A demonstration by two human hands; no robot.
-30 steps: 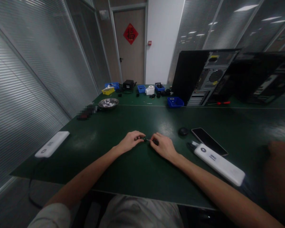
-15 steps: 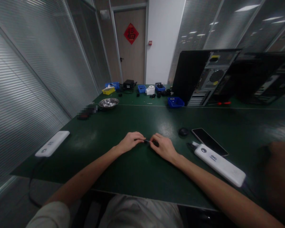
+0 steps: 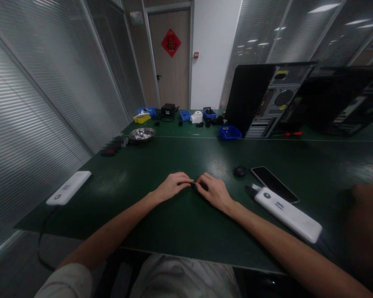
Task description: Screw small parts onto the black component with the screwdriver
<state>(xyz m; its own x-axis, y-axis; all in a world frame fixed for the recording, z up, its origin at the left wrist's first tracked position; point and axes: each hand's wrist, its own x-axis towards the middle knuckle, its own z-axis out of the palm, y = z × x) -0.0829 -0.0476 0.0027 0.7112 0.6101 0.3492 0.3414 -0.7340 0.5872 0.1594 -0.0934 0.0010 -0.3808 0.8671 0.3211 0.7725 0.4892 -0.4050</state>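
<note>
Over the green table, my left hand (image 3: 174, 183) and my right hand (image 3: 215, 190) meet with their fingertips almost touching. Between them is a small, slim black piece (image 3: 193, 184), mostly covered by the fingers, and its kind does not show. The thumb and fingers of my left hand pinch its left end. My right hand is curled closed around the other end, with a dark part showing under the fingers. To the right of my right hand lies a round black object (image 3: 240, 171), like a small mouse.
A white power bank (image 3: 287, 215) and a phone (image 3: 275, 184) lie to the right, another white power bank (image 3: 69, 188) to the left. A metal dish (image 3: 142, 134), a blue bin (image 3: 230, 133) and a computer case (image 3: 251, 99) stand farther back. A blurred arm (image 3: 366, 231) is at the right edge.
My left hand has moved slightly right toward my right hand. The thin shiny bit that showed between the fingertips is now hidden, and the gap has closed.
</note>
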